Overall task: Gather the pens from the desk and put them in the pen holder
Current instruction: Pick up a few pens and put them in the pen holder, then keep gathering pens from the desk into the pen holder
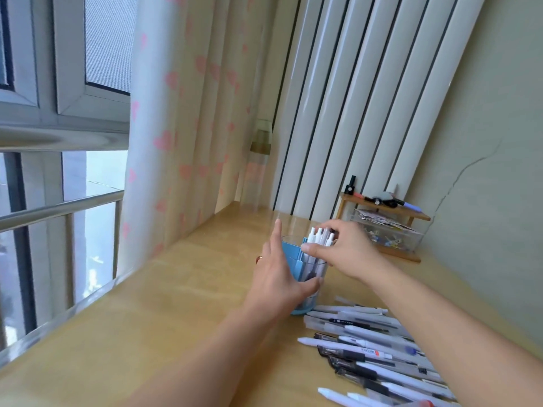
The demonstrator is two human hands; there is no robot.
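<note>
1. the pen holder (305, 277) is a clear round cup with a blue base and a blue divider inside; it stands upright on the wooden desk (164, 304), near the middle.
2. inside it, on the right of the divider, stands a bunch of white pens (320, 237), long axes near vertical, capped ends pointing up above the rim.
3. the left hand (279, 277) wraps round the left side of the holder, thumb curled across its front and fingers stretched up along the far side; a ring shows on one finger.
4. the right hand (346, 248) pinches the tops of the standing pens between thumb and fingers, grasping the bunch over the rim.
5. the loose pens (373, 348) lie flat on the desk just right of the holder and nearer the person, under the right forearm; most are white or grey, some black, long axes running roughly left to right, overlapping.
6. a small wooden shelf (382, 207) stands at the back by the wall, with small items on top and a clear box (388, 230) of small bits beneath it.
7. a curtain (188, 127) with pink hearts hangs at the left.
</note>
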